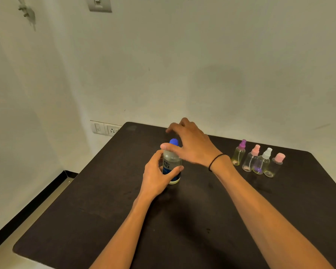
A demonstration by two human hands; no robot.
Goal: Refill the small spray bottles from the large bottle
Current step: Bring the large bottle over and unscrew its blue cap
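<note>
Beside large bottle (172,164), gripped by left hand (157,175): four spray bottles (257,159).

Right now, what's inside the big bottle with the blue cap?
The big bottle holds a clear, faintly yellowish liquid, seen through its upper part. The left hand, its fingers and the blue label cover the lower part, so the level can't be seen.

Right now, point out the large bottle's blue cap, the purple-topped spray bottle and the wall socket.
blue cap (174,141), head view, on its rounded top.
purple-topped spray bottle (239,154), head view, on its clear body.
wall socket (112,130), head view, on its faceplate.
</note>
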